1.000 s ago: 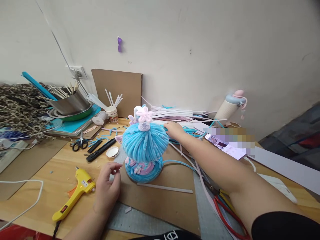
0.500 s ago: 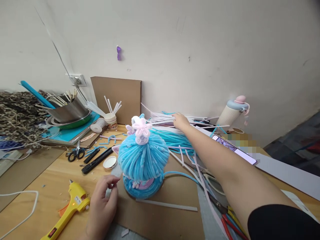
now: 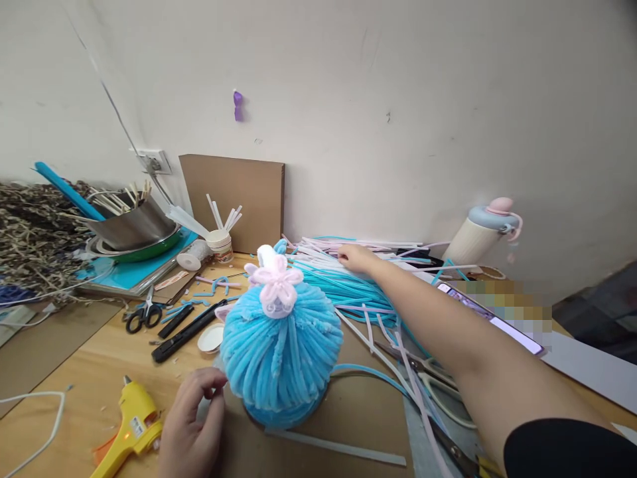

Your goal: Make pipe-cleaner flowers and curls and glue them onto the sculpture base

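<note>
A blue dome made of fuzzy pipe cleaners [image 3: 283, 358] stands in front of me, topped by a pale pink pipe-cleaner flower [image 3: 279, 285]. My left hand [image 3: 194, 418] rests close by its left side, fingers curled with thumb and forefinger near each other; nothing shows between them. Stretched out to the back, my right hand [image 3: 355, 259] has its fingers closed at the white pipe cleaners [image 3: 318, 251] of a loose pile; which strands they pinch is hidden. Blue pipe cleaners [image 3: 348, 285] lie just in front of that hand.
A yellow glue gun [image 3: 134, 425] lies left of my left hand. Black scissors [image 3: 144, 315], a box cutter [image 3: 186, 332] and a paper cup of white sticks [image 3: 219, 242] are farther back. Under my right arm are more scissors [image 3: 438, 388]; a phone [image 3: 490, 318] and bottle [image 3: 478, 232] stand right.
My right hand has come down onto the white pipe cleaners, its fingers now more curled. The view has tipped and shifted slightly, so the dome appears larger and lower. My left hand keeps its pose.
</note>
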